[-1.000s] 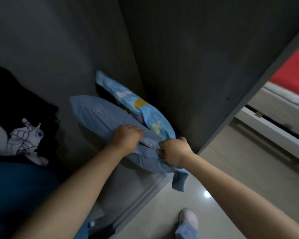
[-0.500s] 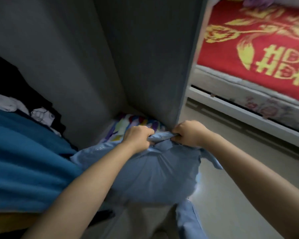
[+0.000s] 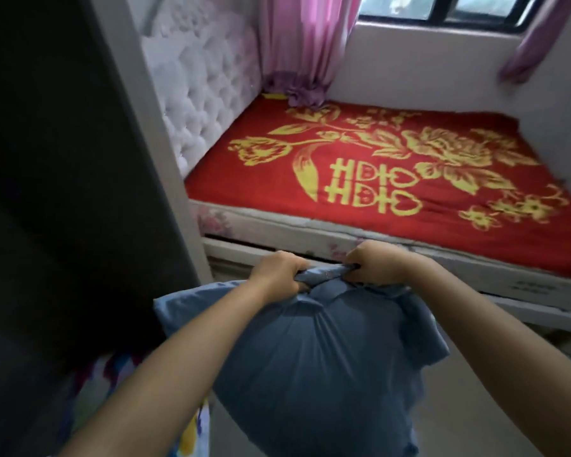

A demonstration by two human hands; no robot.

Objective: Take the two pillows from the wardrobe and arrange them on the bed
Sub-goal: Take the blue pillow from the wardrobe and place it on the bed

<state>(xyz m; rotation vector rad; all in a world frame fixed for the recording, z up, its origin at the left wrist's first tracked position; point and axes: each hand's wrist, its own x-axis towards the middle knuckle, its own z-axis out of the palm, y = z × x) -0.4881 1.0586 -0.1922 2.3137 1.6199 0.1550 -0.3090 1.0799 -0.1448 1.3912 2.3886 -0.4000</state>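
A plain blue pillow (image 3: 314, 367) hangs in front of me, held by its top edge. My left hand (image 3: 279, 270) and my right hand (image 3: 374, 262) are both shut on that bunched edge, close together. The pillow is out of the dark wardrobe (image 3: 63, 179), which fills the left side. A patch of colourful patterned fabric (image 3: 192, 433) shows low at the wardrobe's base under my left arm; whether it is the second pillow I cannot tell. The bed (image 3: 409, 179) with its red and gold cover lies just ahead, beyond my hands.
A white tufted headboard (image 3: 205, 94) stands at the bed's left end. Pink curtains (image 3: 304, 44) hang at the far corner under a window (image 3: 442, 8). The bed's white frame rail (image 3: 508, 291) runs across just past my hands. Pale floor shows at lower right.
I have lifted the blue pillow out of the wardrobe and turned right towards the bed. The whole bed has come into view and the wardrobe's inside has slid off to the left.
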